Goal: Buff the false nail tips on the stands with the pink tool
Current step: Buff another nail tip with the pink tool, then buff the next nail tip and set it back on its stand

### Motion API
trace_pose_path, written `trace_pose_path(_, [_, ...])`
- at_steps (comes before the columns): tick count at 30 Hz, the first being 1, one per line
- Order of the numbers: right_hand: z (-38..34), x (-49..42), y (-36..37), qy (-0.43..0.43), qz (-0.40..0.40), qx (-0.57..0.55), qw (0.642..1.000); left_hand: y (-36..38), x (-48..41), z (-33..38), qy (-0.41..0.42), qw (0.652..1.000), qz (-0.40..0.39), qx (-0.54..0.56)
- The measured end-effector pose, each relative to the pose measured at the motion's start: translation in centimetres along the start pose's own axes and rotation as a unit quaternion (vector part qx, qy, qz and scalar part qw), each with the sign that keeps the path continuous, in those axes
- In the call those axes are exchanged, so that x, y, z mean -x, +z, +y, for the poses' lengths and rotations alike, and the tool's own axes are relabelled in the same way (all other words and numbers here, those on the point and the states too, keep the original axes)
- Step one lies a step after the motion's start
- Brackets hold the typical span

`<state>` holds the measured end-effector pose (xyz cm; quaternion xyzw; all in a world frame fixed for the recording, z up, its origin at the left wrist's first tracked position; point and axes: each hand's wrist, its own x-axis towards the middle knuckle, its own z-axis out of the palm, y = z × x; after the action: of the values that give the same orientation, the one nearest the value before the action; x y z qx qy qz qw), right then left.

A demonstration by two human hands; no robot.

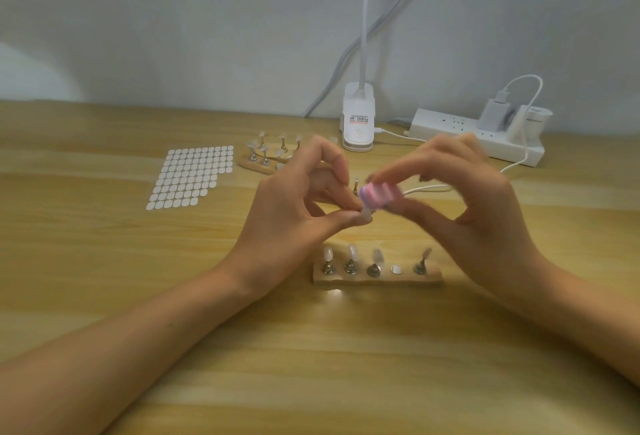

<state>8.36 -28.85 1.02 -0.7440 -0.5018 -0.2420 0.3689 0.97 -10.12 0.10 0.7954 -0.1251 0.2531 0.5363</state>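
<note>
My left hand [294, 199] pinches a small stand with a pale false nail tip [366, 216] between thumb and fingers, lifted above the table. My right hand [460, 192] pinches the pink buffing block [377, 195], blurred, and lays it against that tip. Below them a wooden base [377, 279] carries several metal stands with nail tips [352, 254] and one bare white magnet spot [397, 269]. A second wooden base [254, 166] with several tipped stands sits farther back, partly hidden by my left hand.
A sheet of white adhesive dots [188, 176] lies at the left. At the back stand a white clip lamp [358, 121] and a power strip [478, 135] with plugs; a white cable [429, 189] runs behind my right hand. Wooden table [311, 365] all around.
</note>
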Motion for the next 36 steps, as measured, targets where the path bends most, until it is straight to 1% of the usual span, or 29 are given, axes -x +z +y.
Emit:
trace_pose_path(1, [-0.1,0.0,0.2,-0.014,-0.016,0.006,1.000,0.0,0.0,0.0,0.000,1.000,-0.002,-0.002])
trace_pose_path(2, [-0.1,0.1,0.3,-0.008,-0.025,0.012,1.000,0.0,0.0,0.0,-0.002,1.000,-0.003,-0.003])
trace_pose_path(4, [0.4,0.1,0.1,0.040,-0.013,0.016,0.999,0.0,0.0,0.0,-0.009,1.000,-0.002,-0.001])
trace_pose_path(5, [0.6,0.0,-0.1,0.049,-0.001,0.008,0.999,0.0,0.0,0.0,-0.009,1.000,-0.001,-0.002])
trace_pose_path(7, [0.3,0.0,0.0,0.014,0.003,-0.006,1.000,0.1,0.0,0.1,-0.005,1.000,0.001,-0.011])
trace_pose_path(9, [-0.1,0.2,0.6,-0.015,-0.026,0.005,1.000,0.1,-0.1,0.2,-0.002,1.000,0.001,-0.017])
trace_pose_path(10, [0.3,0.3,0.7,0.000,-0.034,0.011,0.999,0.1,0.0,0.2,-0.001,1.000,0.000,-0.020])
trace_pose_path(12, [1.5,0.2,0.2,0.071,-0.022,0.009,0.997,0.1,0.1,0.1,0.001,1.000,-0.001,-0.017])
trace_pose_path(14, [2.5,0.2,-0.5,0.142,0.010,-0.036,0.989,0.2,0.3,0.2,-0.001,1.000,-0.004,0.000])
trace_pose_path(15, [2.7,0.2,-0.7,0.160,0.025,-0.058,0.985,0.3,0.3,0.3,-0.001,1.000,-0.001,0.006])
trace_pose_path(17, [2.6,0.4,-0.5,0.170,0.028,-0.082,0.982,0.2,0.3,0.8,0.008,1.000,0.008,0.002])
trace_pose_path(20, [2.3,0.8,0.0,0.165,0.005,-0.099,0.981,0.4,0.5,1.8,0.035,0.999,-0.011,-0.025])
trace_pose_path(22, [2.3,0.8,-0.1,0.173,0.007,-0.116,0.978,0.9,0.8,2.5,0.055,0.997,-0.034,-0.053])
trace_pose_path(25, [2.5,0.6,-0.2,0.194,0.015,-0.147,0.970,2.0,1.2,3.4,0.081,0.988,-0.087,-0.095])
trace_pose_path(28, [2.6,0.7,-0.1,0.197,0.013,-0.158,0.968,2.8,1.5,3.8,0.071,0.977,-0.134,-0.150])
trace_pose_path(30, [2.6,0.7,-0.1,0.195,0.013,-0.162,0.967,3.1,1.7,3.7,0.076,0.963,-0.132,-0.223])
trace_pose_path(32, [2.7,0.7,-0.1,0.196,0.008,-0.164,0.967,3.0,1.8,3.6,0.062,0.948,-0.125,-0.287])
trace_pose_path(36, [2.8,0.8,-0.2,0.198,0.001,-0.155,0.968,3.1,1.9,3.7,0.007,0.942,-0.134,-0.308])
